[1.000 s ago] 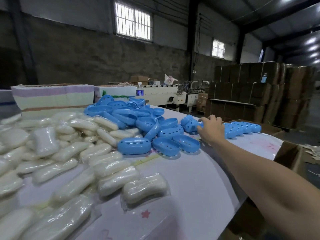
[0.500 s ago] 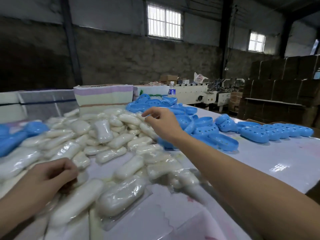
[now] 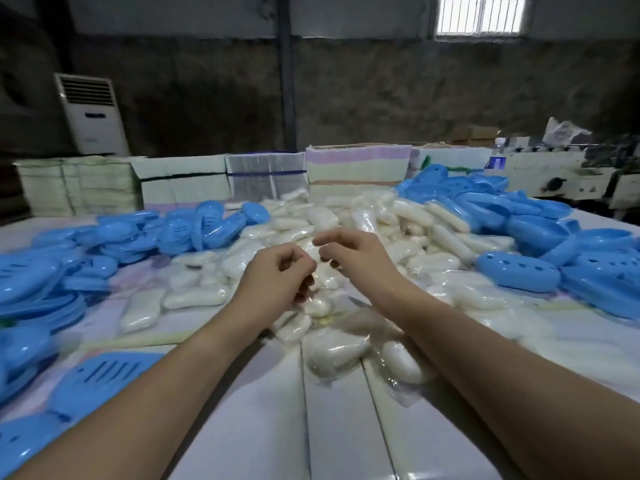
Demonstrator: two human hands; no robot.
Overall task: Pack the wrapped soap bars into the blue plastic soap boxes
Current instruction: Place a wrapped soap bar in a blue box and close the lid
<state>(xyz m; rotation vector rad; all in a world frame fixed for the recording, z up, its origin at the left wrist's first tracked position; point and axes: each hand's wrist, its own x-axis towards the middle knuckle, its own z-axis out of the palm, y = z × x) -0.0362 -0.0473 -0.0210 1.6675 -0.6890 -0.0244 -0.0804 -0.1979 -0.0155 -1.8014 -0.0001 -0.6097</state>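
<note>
Two bare arms are reaching out over a table that is wearing a pale cover. Close by on the left, a flat blue lid with slots in it is lying on the cover. A little farther out, the left hand and the right hand are hanging side by side, nearly touching, just above a pile of wrapped soap bars. The left hand is curling its fingers in tight, and I cannot tell if it is pinching a bit of clear wrap or nothing at all. The right hand is bending its fingers down with the thumb close to the first finger, and I cannot tell if it is holding anything either. Under the wrists, a few white soaps in shiny clear bags are lying nearest the table edge. The big soap pile is spreading back through the middle of the table. Blue soap boxes on the left are sitting in a blurry heap beside the soap. More blue soap boxes on the right are piling up on the other side, and some are showing rows of small holes. Behind the table, stacks of flat paper bundles are standing in a row. Far back, a tall white air cooler is standing by a dark wall, and a barred window is glowing up high on the right.
</note>
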